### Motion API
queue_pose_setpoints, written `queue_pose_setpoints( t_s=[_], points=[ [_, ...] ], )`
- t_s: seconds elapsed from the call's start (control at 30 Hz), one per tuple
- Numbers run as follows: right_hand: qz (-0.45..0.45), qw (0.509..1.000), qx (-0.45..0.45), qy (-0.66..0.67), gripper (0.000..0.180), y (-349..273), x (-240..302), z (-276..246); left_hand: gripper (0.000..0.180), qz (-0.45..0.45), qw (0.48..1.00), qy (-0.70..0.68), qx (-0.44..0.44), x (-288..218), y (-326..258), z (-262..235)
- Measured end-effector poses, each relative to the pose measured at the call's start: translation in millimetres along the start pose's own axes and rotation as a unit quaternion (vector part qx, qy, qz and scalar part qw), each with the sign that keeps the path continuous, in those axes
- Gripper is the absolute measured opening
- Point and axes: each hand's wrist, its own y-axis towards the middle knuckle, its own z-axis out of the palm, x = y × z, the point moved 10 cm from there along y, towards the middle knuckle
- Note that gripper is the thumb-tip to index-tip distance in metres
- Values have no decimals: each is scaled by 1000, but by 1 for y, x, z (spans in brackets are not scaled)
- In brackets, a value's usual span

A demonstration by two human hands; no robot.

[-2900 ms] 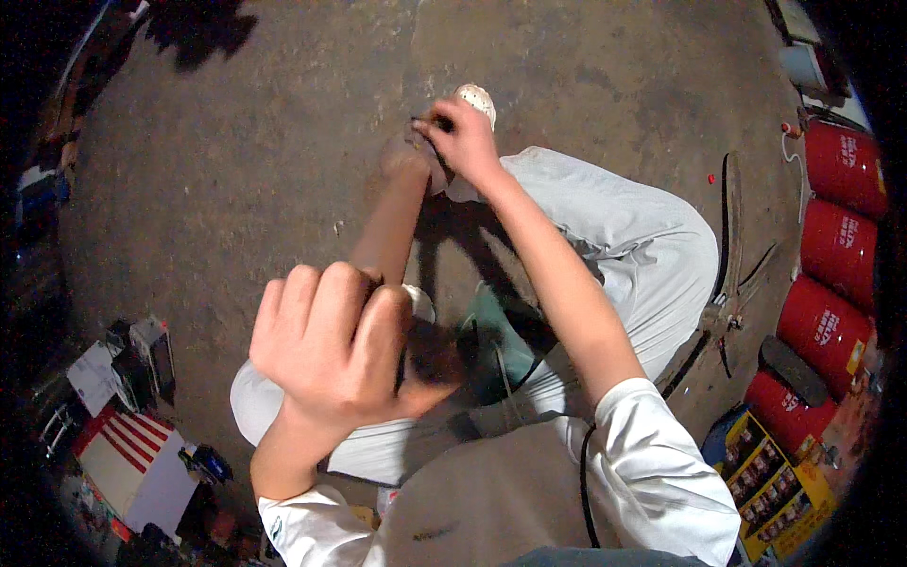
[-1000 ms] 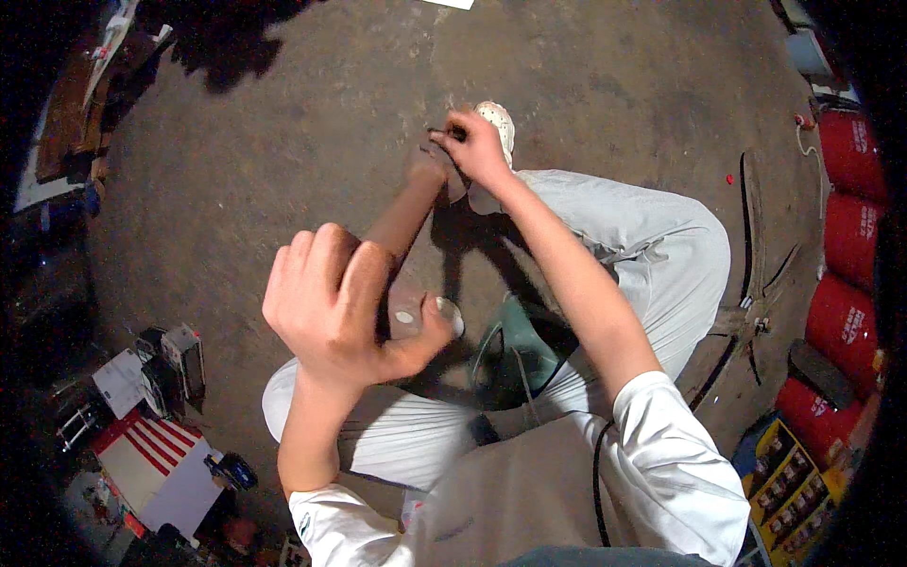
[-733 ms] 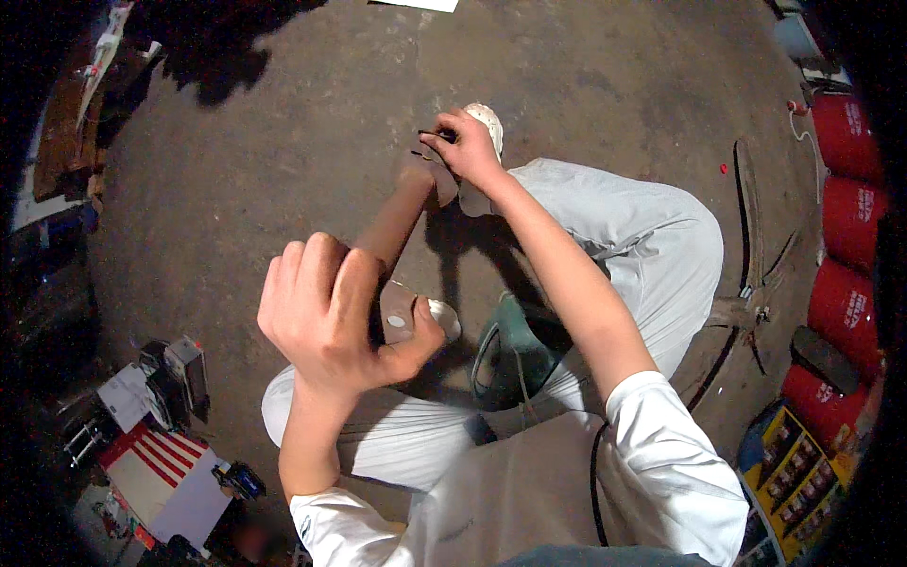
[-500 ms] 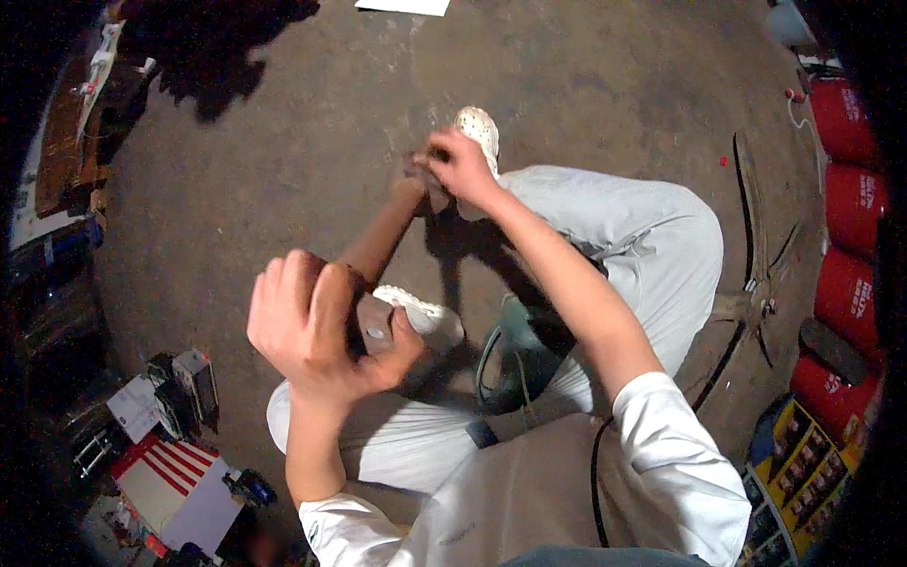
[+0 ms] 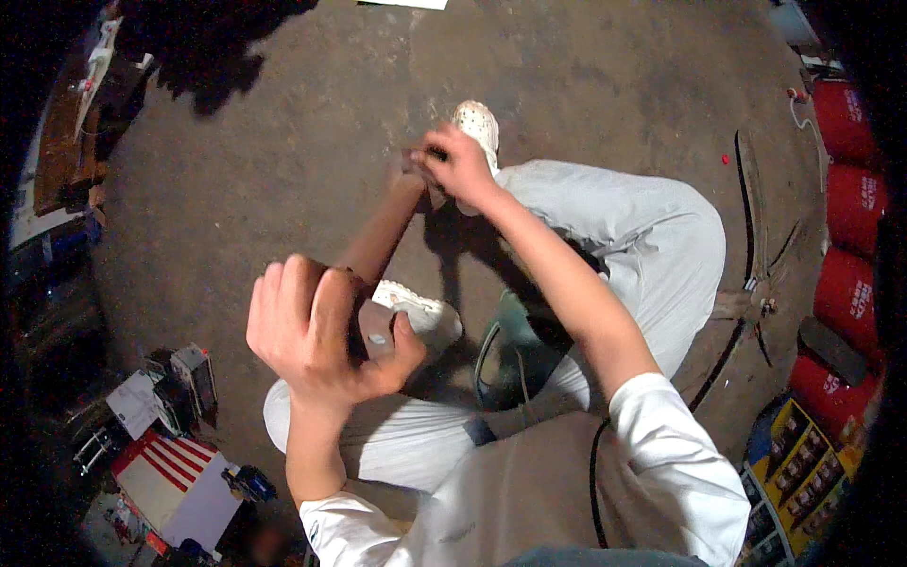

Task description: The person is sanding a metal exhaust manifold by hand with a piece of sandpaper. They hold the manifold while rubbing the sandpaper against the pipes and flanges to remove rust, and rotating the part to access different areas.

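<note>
A long brown piece (image 5: 385,227), narrowing away from me, slants between my hands; its kind is unclear. My left hand (image 5: 316,331) is curled over its near end, thumb out to the right. A pale spot shows on a grey-brown surface under that hand. At the far end, my right hand (image 5: 458,165) has its fingers bent and pinched, beside one of my white perforated shoes (image 5: 477,123). A small dark thing at those fingertips is smeared by motion. A dark green curved thing (image 5: 510,345) lies between my grey-trousered legs.
Red bulky packs (image 5: 850,203) stand along the right, above a yellow tray (image 5: 803,454) of small items. Thin dark strips and a brown block (image 5: 732,304) lie on the floor beside my knee. At lower left are a red-and-white striped box (image 5: 179,463) and dark boxes.
The right fingers and the far end of the brown piece have shifted slightly, still blurred. My left hand stays nearly in place.
</note>
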Motion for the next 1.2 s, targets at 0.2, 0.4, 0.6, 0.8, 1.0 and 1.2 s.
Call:
queue_pose_setpoints(
  t_s=[0.2, 0.4, 0.6, 0.8, 1.0, 1.2],
  points=[
    [-41, 996, -72, 25, 23, -15, 5, -5, 36, -10, 1000, 7, 21, 10, 0, 1],
    [-14, 997, -69, -11, 24, -22, 2, -3, 31, -2, 1000, -1, -26, 4, 2, 0],
    [29, 994, -108, 19, 23, -6, -8, -11, 31, -10, 1000, 11, -17, 12, 7, -1],
    [7, 995, -103, -7, 24, 2, -6, -7, 32, -11, 1000, 10, 20, 12, 0, -4],
    [9, 996, -66, 53, 24, -16, -2, 7, 32, -23, 1000, 9, -3, 18, -3, -4],
    [41, 996, -78, 12, 25, -7, -25, 12, 30, -19, 1000, -3, -8, 26, 4, 8]
  ],
)
